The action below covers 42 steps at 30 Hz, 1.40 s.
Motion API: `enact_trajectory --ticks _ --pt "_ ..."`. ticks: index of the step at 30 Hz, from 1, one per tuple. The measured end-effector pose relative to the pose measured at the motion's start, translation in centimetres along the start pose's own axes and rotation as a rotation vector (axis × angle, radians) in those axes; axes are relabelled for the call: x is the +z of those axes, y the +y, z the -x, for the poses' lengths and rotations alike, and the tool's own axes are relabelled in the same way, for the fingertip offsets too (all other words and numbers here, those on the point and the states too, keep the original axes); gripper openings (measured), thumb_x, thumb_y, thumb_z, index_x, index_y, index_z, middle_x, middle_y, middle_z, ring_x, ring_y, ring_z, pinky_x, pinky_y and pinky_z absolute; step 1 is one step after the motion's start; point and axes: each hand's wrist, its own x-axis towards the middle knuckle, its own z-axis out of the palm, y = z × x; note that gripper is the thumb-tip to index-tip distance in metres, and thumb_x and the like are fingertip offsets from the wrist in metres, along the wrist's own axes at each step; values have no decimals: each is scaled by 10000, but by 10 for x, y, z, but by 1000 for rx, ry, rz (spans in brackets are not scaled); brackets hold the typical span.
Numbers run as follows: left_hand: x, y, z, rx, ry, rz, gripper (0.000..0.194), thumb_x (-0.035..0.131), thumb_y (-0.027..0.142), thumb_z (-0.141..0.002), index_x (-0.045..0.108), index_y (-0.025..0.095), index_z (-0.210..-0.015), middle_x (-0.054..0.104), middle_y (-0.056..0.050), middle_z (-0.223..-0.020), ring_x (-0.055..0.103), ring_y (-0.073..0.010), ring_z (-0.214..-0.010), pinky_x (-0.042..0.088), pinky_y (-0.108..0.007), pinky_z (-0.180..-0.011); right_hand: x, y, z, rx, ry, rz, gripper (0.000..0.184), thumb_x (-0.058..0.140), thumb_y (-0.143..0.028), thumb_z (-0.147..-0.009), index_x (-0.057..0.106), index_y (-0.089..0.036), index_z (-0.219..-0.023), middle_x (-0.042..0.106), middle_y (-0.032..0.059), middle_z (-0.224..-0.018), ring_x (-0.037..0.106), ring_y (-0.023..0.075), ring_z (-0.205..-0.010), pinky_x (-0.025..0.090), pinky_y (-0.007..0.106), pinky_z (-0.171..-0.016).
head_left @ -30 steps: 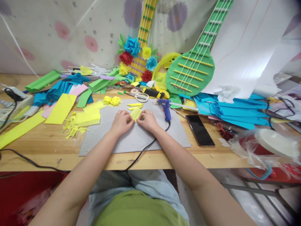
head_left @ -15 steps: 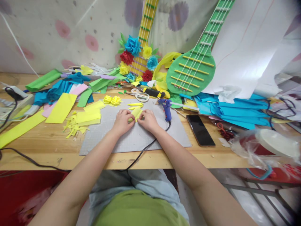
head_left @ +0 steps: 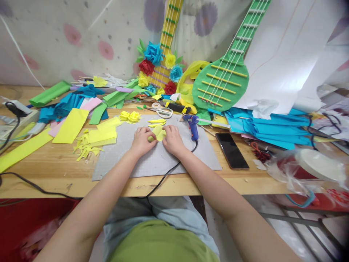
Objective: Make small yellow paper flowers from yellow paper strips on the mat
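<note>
A small piece of yellow crepe paper (head_left: 157, 133) is held between my two hands over the grey board (head_left: 122, 160). My left hand (head_left: 143, 140) pinches its left side between thumb and fingers. At the right side, my right hand (head_left: 172, 139) grips the paper with curled fingers; part of the sheet is hidden behind the fingertips. Just beyond the hands lie several thin yellow paper strips (head_left: 157, 122). Two yellow paper flowers (head_left: 130, 116) rest at the board's far left edge. A blue glue gun (head_left: 193, 127) lies right of my right hand, its black cord running under that forearm.
Yellow paper sheets (head_left: 101, 136) and scraps lie left of the board. Behind are scissors (head_left: 165, 112), coloured paper (head_left: 68, 103) and two paper guitars, one green (head_left: 222, 85). A phone (head_left: 231, 151), blue crepe paper (head_left: 272, 127) and a plastic-wrapped tub (head_left: 316, 165) are on the right.
My right hand has shifted slightly right along the yellow paper, and more of the sheet shows between the hands. My left hand stays nearly in place, still pinching it.
</note>
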Motion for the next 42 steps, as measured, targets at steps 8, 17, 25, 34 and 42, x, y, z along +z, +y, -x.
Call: enact_trajectory --ticks 8,17,25,34,42 --pt "2 -1 -1 20 11 -15 156 637 379 -685 662 230 -723 526 -46 -913 443 -224 -942 366 -395 -877 -7 -8 -1 -17 -8 2 393 481 -172 -749 489 -141 -1141 482 147 -1119 403 277 -1051 396 391 -876" --pt "5 1 -3 -89 -14 -2 125 634 341 -664 663 231 -717 531 -41 -958 451 -232 -988 356 -387 -902 -2 -10 -2 0 -15 17 406 513 -165 -725 498 -165 -1130 484 117 -1120 409 253 -1043 395 381 -893" --pt "-8 -14 1 -142 52 20 280 511 77 -619 654 229 -805 601 -35 -939 495 -228 -976 374 -390 -899 -3 -6 -2 -2 -17 27 409 521 -197 -731 512 -125 -1133 497 135 -1100 418 266 -1026 395 382 -898" --pt "-13 -17 0 26 -41 52 170 537 221 -733 679 236 -826 663 -21 -933 554 -204 -917 374 -387 -875 -3 1 -1 -93 22 -68 249 444 -67 -713 609 -175 -865 532 84 -974 443 215 -964 400 335 -838" --pt "-9 -22 0 85 30 100 268 530 269 -759 635 197 -996 644 -56 -1020 522 -206 -990 385 -355 -895 -4 2 -1 -23 -3 -79 234 443 -73 -691 617 -188 -796 554 66 -922 455 208 -939 402 339 -827"
